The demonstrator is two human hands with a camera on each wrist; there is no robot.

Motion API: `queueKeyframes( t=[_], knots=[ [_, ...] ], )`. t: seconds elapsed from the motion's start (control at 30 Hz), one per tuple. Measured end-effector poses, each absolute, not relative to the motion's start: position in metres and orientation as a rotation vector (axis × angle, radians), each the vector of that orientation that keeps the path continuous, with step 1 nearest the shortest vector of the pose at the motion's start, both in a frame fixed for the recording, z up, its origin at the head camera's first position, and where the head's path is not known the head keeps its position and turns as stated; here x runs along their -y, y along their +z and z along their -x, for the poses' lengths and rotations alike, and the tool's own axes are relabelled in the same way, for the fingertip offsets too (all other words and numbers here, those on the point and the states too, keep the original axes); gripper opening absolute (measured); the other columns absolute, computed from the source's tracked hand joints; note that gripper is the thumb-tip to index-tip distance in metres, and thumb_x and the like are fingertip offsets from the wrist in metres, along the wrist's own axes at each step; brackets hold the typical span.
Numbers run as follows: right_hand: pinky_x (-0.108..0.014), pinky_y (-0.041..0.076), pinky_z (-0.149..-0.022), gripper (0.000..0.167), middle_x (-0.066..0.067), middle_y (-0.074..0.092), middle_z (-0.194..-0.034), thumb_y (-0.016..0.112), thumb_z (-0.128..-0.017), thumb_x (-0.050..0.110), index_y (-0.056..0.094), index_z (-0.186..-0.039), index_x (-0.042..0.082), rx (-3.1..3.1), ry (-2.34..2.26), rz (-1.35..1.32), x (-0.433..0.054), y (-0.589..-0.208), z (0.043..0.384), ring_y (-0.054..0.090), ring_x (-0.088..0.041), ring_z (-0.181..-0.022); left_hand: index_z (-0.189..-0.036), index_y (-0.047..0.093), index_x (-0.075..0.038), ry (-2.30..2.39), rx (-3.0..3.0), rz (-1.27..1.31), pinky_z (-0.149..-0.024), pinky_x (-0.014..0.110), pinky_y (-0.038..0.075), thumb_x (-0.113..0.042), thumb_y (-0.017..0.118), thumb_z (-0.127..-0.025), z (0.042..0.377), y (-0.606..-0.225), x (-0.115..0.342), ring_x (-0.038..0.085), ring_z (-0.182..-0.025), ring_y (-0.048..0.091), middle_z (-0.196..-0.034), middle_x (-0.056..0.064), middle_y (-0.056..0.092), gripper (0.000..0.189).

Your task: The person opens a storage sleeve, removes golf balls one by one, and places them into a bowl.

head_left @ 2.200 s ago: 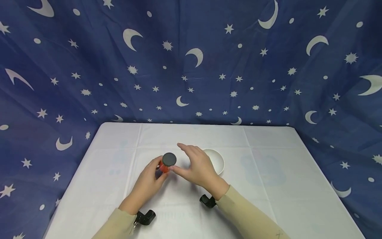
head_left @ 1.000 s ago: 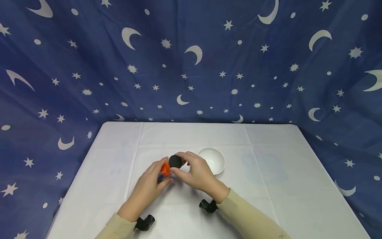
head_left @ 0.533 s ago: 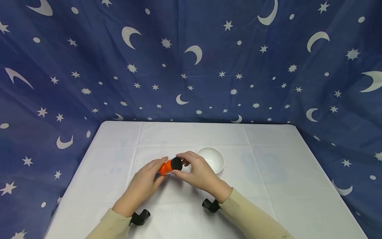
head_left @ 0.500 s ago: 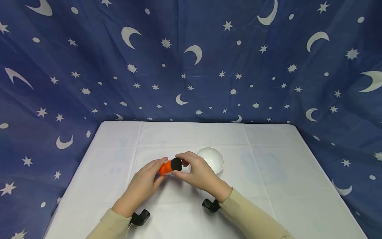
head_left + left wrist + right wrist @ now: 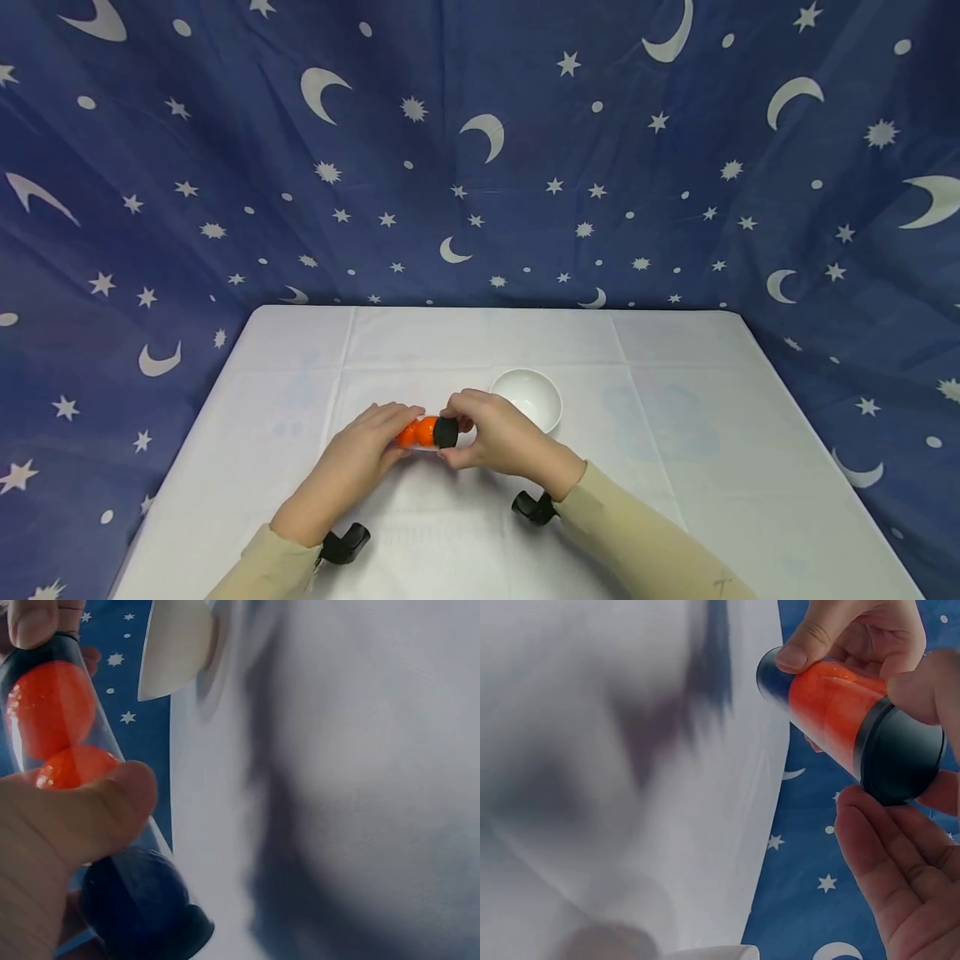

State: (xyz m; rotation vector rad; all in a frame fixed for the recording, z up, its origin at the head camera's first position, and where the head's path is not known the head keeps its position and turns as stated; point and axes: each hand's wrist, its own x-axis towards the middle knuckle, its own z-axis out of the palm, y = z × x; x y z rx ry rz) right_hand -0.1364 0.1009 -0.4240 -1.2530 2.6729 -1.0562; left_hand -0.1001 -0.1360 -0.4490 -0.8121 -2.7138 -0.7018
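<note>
A clear plastic tube [image 5: 424,432] with orange balls [image 5: 832,701] and a dark blue ball [image 5: 135,892] inside lies almost level between my two hands, above the table. My left hand [image 5: 351,457] grips its body, the thumb [image 5: 112,810] laid across the clear wall. A black cap [image 5: 446,432] closes the end facing right. Thumb and fingers of my right hand [image 5: 504,435] hold that cap from both sides, as the right wrist view shows. The far end, also dark, is hidden by my left hand in the head view.
Just behind my right hand a white bowl [image 5: 534,392] stands on the white-covered table [image 5: 697,467]. A blue curtain [image 5: 390,150] with moons and stars hangs behind and at the sides. Black wrist cameras [image 5: 347,543] sit below both hands.
From nearly upright, the tube has tipped over to the right until almost level. My right hand, earlier spread beside it, has taken hold of the black cap.
</note>
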Motion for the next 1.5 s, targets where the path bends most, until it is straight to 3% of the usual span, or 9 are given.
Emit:
queueKeyframes(
  t=[0.27,0.5,0.6,0.73,0.97,1.27,1.5],
  knots=[
    [-0.021,0.052,-0.072,0.027,0.012,0.062,-0.089,0.081,-0.070,0.020,0.059,-0.086,0.018,-2.623,-1.043,1.292,-0.102,-0.423,0.140,0.060,-0.010,-0.077,-0.128,0.061,-0.014,-0.757,2.711,0.831,-0.107,0.043,0.037,-0.012,0.081,-0.078,0.099,-0.453,0.138,0.019,-0.116,0.057,-0.122,0.000,0.062,0.055],
    [-0.019,0.051,-0.082,0.039,0.011,0.060,-0.102,0.078,-0.078,0.022,0.060,-0.113,0.016,-2.589,-1.093,1.260,-0.103,-0.428,0.141,0.060,-0.006,-0.089,-0.133,0.059,-0.019,-0.738,2.810,0.699,-0.095,0.041,0.049,-0.019,0.084,-0.076,0.096,-0.450,0.141,0.019,-0.111,0.060,-0.122,-0.001,0.063,0.062],
    [-0.019,0.051,-0.082,0.043,0.011,0.060,-0.104,0.077,-0.078,0.020,0.059,-0.117,0.014,-2.587,-1.149,1.236,-0.104,-0.428,0.140,0.059,-0.002,-0.090,-0.135,0.057,-0.020,-0.744,2.826,0.657,-0.093,0.040,0.050,-0.021,0.083,-0.077,0.095,-0.449,0.138,0.018,-0.108,0.060,-0.121,-0.003,0.063,0.063],
    [-0.019,0.052,-0.077,0.042,0.010,0.062,-0.098,0.079,-0.075,0.016,0.062,-0.113,0.012,-2.587,-1.291,1.192,-0.104,-0.426,0.139,0.060,-0.001,-0.082,-0.134,0.055,-0.018,-0.742,2.807,0.629,-0.090,0.042,0.050,-0.027,0.085,-0.075,0.093,-0.450,0.131,0.019,-0.104,0.060,-0.118,-0.002,0.062,0.066],
    [-0.019,0.053,-0.074,0.037,0.011,0.065,-0.092,0.079,-0.076,0.018,0.064,-0.109,0.010,-2.576,-1.369,1.106,-0.103,-0.429,0.138,0.063,-0.005,-0.078,-0.128,0.060,-0.015,-0.630,2.693,0.588,-0.090,0.044,0.046,-0.024,0.089,-0.068,0.093,-0.452,0.127,0.025,-0.100,0.059,-0.113,0.002,0.064,0.068],
    [-0.019,0.051,-0.085,0.044,0.007,0.061,-0.111,0.078,-0.080,0.016,0.060,-0.120,0.011,-2.531,-1.309,1.249,-0.106,-0.431,0.138,0.062,-0.002,-0.092,-0.127,0.062,-0.012,-0.608,2.717,0.599,-0.090,0.044,0.050,-0.020,0.088,-0.070,0.094,-0.447,0.130,0.026,-0.103,0.062,-0.116,0.004,0.066,0.063],
    [-0.015,0.050,-0.077,0.031,0.009,0.060,-0.097,0.079,-0.075,0.021,0.061,-0.099,0.015,-2.656,-1.072,1.356,-0.105,-0.422,0.136,0.059,-0.005,-0.084,-0.121,0.065,-0.016,-0.683,2.752,0.634,-0.092,0.041,0.050,-0.015,0.089,-0.068,0.093,-0.447,0.128,0.021,-0.108,0.061,-0.117,-0.001,0.067,0.058]
  ],
)
